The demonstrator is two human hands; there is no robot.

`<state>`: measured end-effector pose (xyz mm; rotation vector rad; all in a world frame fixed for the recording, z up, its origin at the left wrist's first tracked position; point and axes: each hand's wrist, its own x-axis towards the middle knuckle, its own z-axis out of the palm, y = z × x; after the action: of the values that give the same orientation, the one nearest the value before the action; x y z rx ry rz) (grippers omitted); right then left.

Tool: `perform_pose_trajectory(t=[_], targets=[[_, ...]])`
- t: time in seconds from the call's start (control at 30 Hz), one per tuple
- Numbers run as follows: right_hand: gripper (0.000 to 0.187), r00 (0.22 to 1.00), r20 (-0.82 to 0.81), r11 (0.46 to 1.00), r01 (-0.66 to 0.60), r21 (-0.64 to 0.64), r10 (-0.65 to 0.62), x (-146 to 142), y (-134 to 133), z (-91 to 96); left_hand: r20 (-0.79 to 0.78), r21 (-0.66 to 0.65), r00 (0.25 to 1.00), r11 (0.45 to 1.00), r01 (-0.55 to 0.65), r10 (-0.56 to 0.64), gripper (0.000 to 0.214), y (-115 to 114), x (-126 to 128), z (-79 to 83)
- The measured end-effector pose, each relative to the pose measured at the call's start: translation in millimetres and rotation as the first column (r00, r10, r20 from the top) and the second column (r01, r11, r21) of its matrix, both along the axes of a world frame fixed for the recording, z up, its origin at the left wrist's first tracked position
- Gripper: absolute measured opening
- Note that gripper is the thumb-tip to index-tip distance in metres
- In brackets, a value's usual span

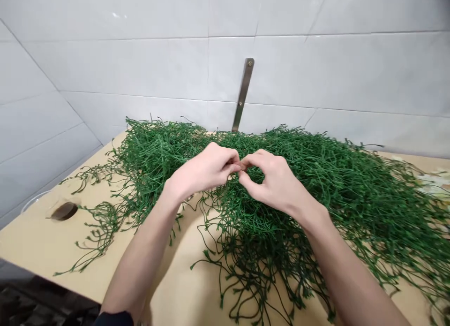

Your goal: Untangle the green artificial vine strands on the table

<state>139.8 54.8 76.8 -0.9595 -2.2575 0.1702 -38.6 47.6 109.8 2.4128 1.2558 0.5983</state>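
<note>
A wide, tangled heap of green artificial grass strands [316,176] with frayed, knotted tips covers much of the table. Above its middle, my left hand [214,164] is closed in a pinch, thumb against fingers. My right hand [269,176] meets it there, its thumb and index finger curved together so that the fingertips of both hands touch. Whatever lies between the fingertips is too small and hidden to make out. Thin green strands hang below the hands, in front of the main heap.
The tan table [186,279] stands against a white tiled wall [140,68]. A metal strip [243,94] rises on the wall behind the heap. At left sits a clear plastic cup [38,204] with something dark brown near it. Pale flowers [436,183] lie at far right.
</note>
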Motion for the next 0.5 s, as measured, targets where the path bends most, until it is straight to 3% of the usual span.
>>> perform_pose_trajectory(t=[0.13, 0.27, 0.37, 0.5], targets=[[0.023, 0.997, 0.055, 0.998, -0.053, -0.02, 0.055, -2.0, 5.9, -4.8, -0.034, -0.01, 0.999, 1.0, -0.002, 0.002, 0.019, 1.3, 0.3, -5.6], [0.02, 0.997, -0.057, 0.994, -0.038, 0.1, 0.044, -1.8, 7.9, -8.4, -0.047, -0.077, 0.999, 0.997, -0.005, 0.001, 0.028, 4.6, -1.3, -7.8], [0.019, 0.99, -0.114, 0.993, -0.078, 0.086, 0.087, -0.9, 3.9, -8.3, -0.035, -0.193, 0.989, 0.972, 0.136, -0.145, 0.035, 7.1, -3.5, -4.0], [0.021, 0.914, -0.298, 0.947, -0.311, -0.077, 0.276, -3.7, -2.1, -7.4, 0.079, -0.356, 0.938, 0.869, 0.343, -0.338, 0.03, 11.1, -12.8, 2.9]])
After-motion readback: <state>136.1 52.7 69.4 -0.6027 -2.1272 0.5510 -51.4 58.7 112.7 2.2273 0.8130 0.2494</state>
